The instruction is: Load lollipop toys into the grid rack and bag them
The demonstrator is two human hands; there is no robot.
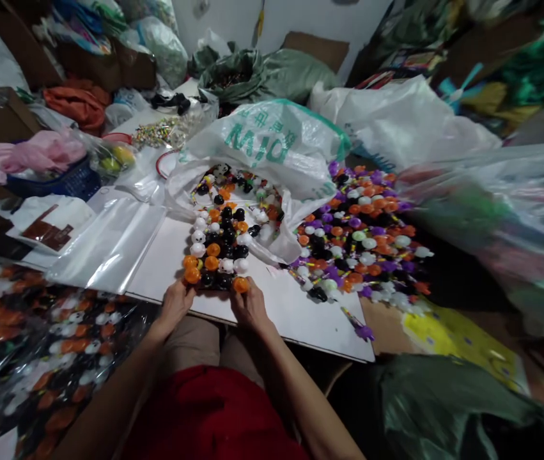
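A block of small round toy figures [226, 237], orange, black and white, lies in rows in front of me on the white board [276, 300]. Some white ones have face markings. My left hand [176, 306] grips the block's near left corner, beside an orange figure. At the near right corner my right hand [251, 305] holds it the same way, its fingers partly hidden behind another orange figure. Just beyond, an open white plastic bag [272, 144] with green lettering holds more such figures. What lies beneath the block is hard to make out.
A heap of purple, orange, white and black figures [348, 236] spreads to the right. Clear plastic bags [108, 239] lie left, near a blue basket [55, 182] with pink cloth. Packed figures [61, 345] fill the lower left. A dark green bag [444, 409] stands lower right.
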